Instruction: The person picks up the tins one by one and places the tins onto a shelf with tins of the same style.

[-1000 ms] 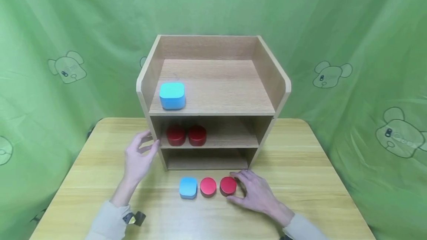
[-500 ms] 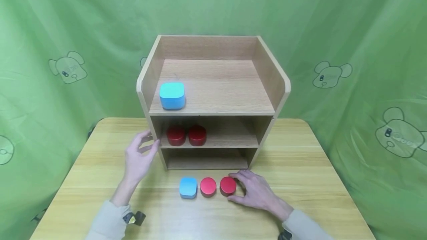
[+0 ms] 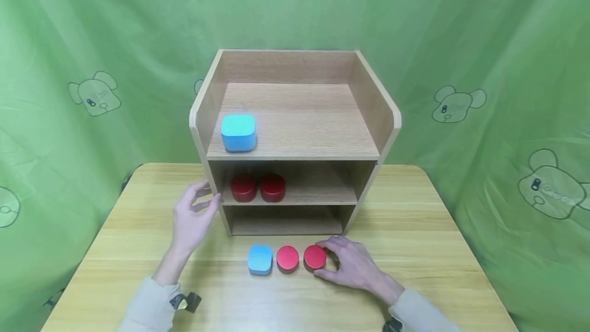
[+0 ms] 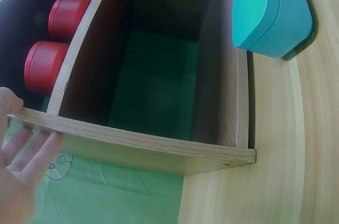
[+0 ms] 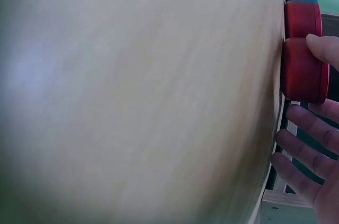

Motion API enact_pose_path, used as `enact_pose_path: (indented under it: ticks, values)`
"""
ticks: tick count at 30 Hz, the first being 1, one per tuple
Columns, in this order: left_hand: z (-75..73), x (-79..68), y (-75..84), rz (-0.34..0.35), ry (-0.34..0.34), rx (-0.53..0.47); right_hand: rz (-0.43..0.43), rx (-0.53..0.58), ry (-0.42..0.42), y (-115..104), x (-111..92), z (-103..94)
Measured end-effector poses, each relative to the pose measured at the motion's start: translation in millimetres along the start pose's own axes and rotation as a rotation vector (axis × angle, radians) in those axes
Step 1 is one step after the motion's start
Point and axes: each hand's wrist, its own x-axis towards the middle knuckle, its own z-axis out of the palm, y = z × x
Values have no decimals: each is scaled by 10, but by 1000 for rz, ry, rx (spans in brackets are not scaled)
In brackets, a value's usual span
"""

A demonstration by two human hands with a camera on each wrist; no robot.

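Note:
My left hand (image 3: 190, 222) holds the left side panel of a wooden shelf (image 3: 309, 117); in the left wrist view the thumb lies on the panel's front edge and the fingers (image 4: 39, 155) on its outer face. On the table before the shelf, a blue square tin (image 3: 260, 259), a red round tin (image 3: 288, 258) and a second red round tin (image 3: 315, 257) stand in a row. My right hand (image 3: 352, 265) has its thumb and forefinger around that rightmost tin, which rests on the table. Its other fingers (image 5: 307, 152) are spread behind in the right wrist view.
Another blue tin (image 3: 238, 132) stands at the left of the shelf's top board. Two dark red round tins (image 3: 272, 187) sit side by side at the left of the middle level. The wooden table (image 3: 415, 219) is backed by a green curtain (image 3: 295, 4).
Almost nothing moves. The right wrist shifts very slightly to the left, with thumb and forefinger staying around the rightmost red tin. The left hand keeps its place on the shelf.

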Motion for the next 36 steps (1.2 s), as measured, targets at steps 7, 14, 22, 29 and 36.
enact_pose_path:
  ticks: [7, 14, 22, 29, 36]
  values:
    - [-5, -3, 4, -6, 1, 13, -13, 0, 27, -16, -15, 4]
    - [-5, -4, 1, 0, 4, 17, -29, 22, 58, -58, -29, -47]
    - [0, 2, -6, 12, 6, 14, -17, 21, 108, -114, -31, -90]
    - [6, 7, -22, 13, 5, 14, -24, 4, 182, -163, -30, -113]
    - [3, 4, -20, 20, 6, 15, -37, 4, 266, -211, -1, -138]
